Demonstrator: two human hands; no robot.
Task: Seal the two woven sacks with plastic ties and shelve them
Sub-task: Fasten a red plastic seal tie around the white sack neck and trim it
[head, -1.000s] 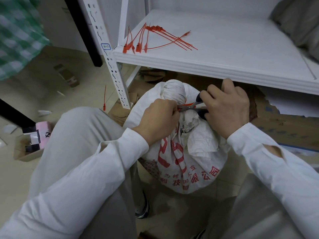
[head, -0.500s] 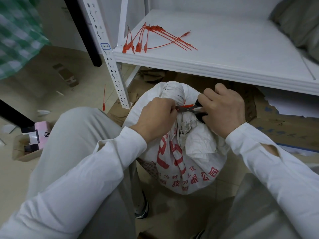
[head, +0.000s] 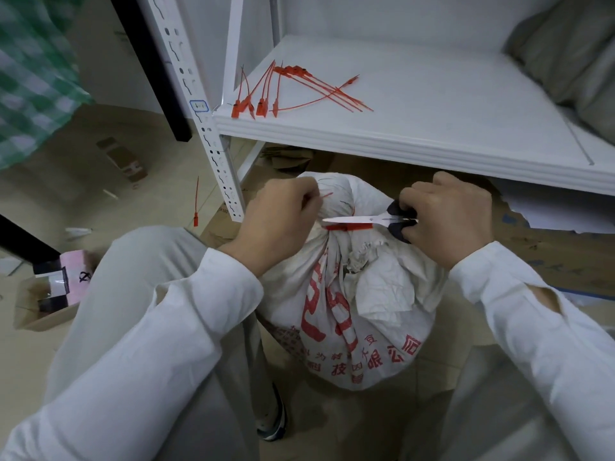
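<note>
Between your knees, on the floor just under the front edge of the shelf (head: 432, 128), the woven sack (head: 366, 311) stands with its neck bunched and a red plastic tie (head: 347, 227) cinched round it. Your right hand (head: 449, 221) grips the black handles of the scissors (head: 362, 219), whose blades lie together, flat along the tie. Your left hand (head: 276, 221) pinches a thin red strip (head: 326, 195) just above the neck. It looks like the tie's spare tail, though I cannot tell whether it is cut free.

The danger sits at those blades. So close to the loop, a careless snip would sever the tie itself or nick the woven cloth, and the neck would spring open. Lifting the sack with scissors in your fist risks a snag on the shelf lip overhead.

Spare ties (head: 299, 91) lie at the shelf's left corner. A grey bundle (head: 565, 61) at its right end may be the other sack, but that is unclear.
</note>
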